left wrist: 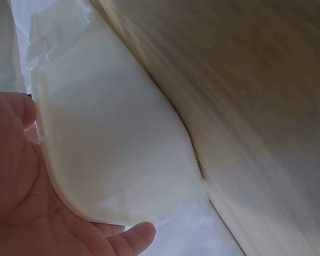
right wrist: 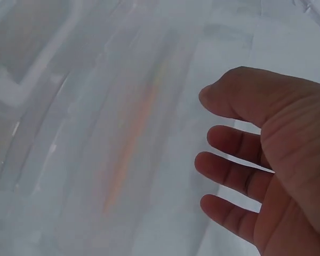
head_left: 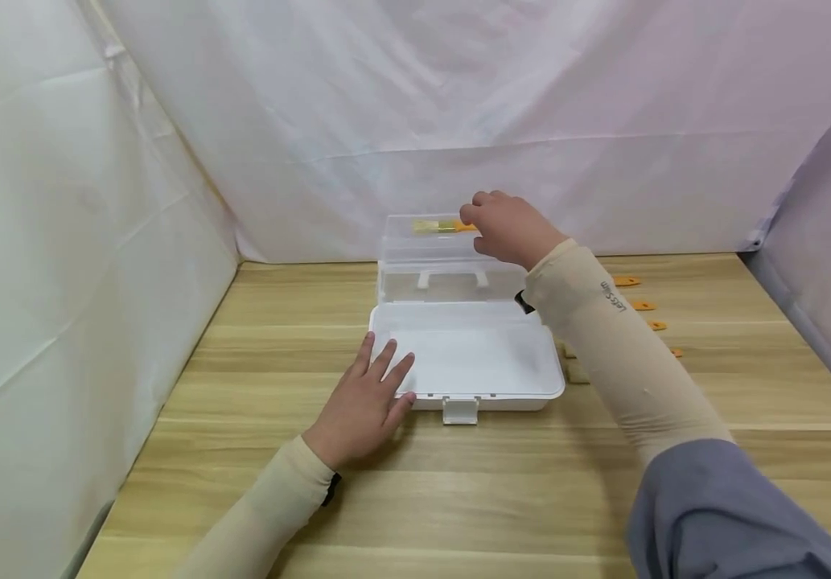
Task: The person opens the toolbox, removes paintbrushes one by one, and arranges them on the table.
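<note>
Hands (head_left: 364, 402) at open box (head_left: 469, 358); brush (head_left: 444, 227) inside

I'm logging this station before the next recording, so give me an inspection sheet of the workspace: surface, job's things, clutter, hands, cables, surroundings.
Surface: light wooden table, planks running left to right.
Job's things: white plastic case lying open, its clear lid standing up at the back; an orange-handled brush shows at the lid's top edge.
Clutter: a row of small orange-handled items on the table to the right, partly hidden by the right forearm.
Hands: left hand rests flat against the case's front left corner; right hand is at the lid's top by the brush, fingers loosely spread in the wrist view.
Cables: nothing seen.
Surroundings: white fabric sheets hung on three sides.
</note>
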`<state>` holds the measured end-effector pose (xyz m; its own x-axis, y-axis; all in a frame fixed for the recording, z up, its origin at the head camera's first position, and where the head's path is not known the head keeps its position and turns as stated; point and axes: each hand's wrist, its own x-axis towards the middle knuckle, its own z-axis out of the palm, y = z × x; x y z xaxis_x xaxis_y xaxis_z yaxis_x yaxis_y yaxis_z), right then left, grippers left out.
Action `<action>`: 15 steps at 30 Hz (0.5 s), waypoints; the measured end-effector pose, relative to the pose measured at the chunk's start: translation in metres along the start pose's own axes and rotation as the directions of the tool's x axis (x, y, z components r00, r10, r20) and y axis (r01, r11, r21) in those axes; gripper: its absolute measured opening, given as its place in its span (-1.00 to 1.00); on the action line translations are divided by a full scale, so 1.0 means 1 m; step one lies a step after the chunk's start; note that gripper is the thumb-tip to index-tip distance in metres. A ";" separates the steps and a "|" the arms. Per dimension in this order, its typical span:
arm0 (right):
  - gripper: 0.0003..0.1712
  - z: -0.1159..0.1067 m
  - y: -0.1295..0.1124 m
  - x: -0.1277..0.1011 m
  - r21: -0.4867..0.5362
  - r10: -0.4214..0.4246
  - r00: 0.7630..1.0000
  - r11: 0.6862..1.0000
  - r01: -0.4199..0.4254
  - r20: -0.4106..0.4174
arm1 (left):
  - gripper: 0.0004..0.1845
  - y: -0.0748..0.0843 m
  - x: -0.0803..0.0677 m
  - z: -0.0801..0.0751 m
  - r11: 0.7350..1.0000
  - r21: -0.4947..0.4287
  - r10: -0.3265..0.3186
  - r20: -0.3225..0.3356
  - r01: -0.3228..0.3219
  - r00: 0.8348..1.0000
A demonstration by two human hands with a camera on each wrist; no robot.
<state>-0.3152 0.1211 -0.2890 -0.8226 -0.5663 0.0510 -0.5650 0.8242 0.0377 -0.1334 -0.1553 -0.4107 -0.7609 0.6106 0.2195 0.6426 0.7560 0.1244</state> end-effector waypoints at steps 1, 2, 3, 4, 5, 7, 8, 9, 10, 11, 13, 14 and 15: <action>-0.62 0.001 0.001 0.003 0.014 0.001 1.000 1.000 -0.001 0.001 | -0.44 0.000 0.000 0.000 1.000 0.003 0.001 -0.002 -0.001 1.000; -0.61 0.003 0.001 0.006 0.028 0.001 1.000 1.000 -0.001 0.000 | -0.44 -0.001 0.000 0.000 1.000 0.009 -0.001 -0.002 0.001 1.000; -0.61 0.004 0.003 0.008 0.044 0.001 1.000 0.999 -0.001 0.001 | -0.43 -0.002 0.000 0.000 1.000 0.015 -0.004 0.000 0.004 1.000; -0.60 0.006 0.004 0.011 0.055 0.002 1.000 0.998 -0.002 0.004 | -0.43 -0.002 0.000 0.000 1.000 0.022 -0.007 0.005 0.007 1.000; -0.60 0.008 0.005 0.013 0.068 0.004 1.000 0.998 -0.004 0.006 | -0.43 -0.003 0.000 0.000 1.000 0.025 -0.008 0.008 0.008 1.000; -0.59 0.012 0.007 0.017 0.089 0.012 1.000 0.996 -0.012 0.006 | -0.43 -0.004 -0.001 0.000 0.999 0.034 -0.007 0.013 0.006 1.000; -0.59 0.014 0.008 0.019 0.093 0.018 1.000 0.995 -0.018 0.003 | -0.43 -0.005 -0.001 0.000 0.999 0.035 -0.002 0.012 0.001 1.000; -0.58 0.016 0.009 0.020 0.096 0.024 1.000 0.995 -0.024 0.000 | -0.43 -0.005 -0.001 -0.001 0.999 0.033 0.004 0.012 -0.004 1.000; -0.58 0.018 0.010 0.021 0.098 0.030 1.000 0.995 -0.029 -0.005 | -0.43 -0.005 -0.001 -0.001 1.000 0.029 0.008 0.010 -0.008 1.000; -0.58 0.020 0.010 0.022 0.101 0.034 0.999 0.994 -0.032 -0.013 | -0.43 -0.005 -0.001 -0.001 1.000 0.026 0.013 0.004 -0.013 1.000; -0.57 0.024 0.011 0.024 0.102 0.041 0.999 0.994 -0.038 -0.027 | -0.43 -0.005 -0.001 -0.001 1.000 0.023 0.018 -0.005 -0.018 1.000; -0.57 0.026 0.012 0.025 0.100 0.045 0.999 0.994 -0.041 -0.030 | -0.44 -0.005 -0.001 -0.001 1.000 0.023 0.021 -0.010 -0.020 1.000; -0.56 0.028 0.012 0.026 0.099 0.048 0.998 0.994 -0.045 -0.029 | -0.43 -0.005 -0.001 0.000 0.999 0.026 0.025 -0.015 -0.024 1.000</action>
<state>-0.3450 0.1166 -0.3155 -0.8468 -0.5257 0.0816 -0.5307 0.8452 -0.0631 -0.1362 -0.1597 -0.4116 -0.7435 0.6255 0.2367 0.6583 0.7469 0.0940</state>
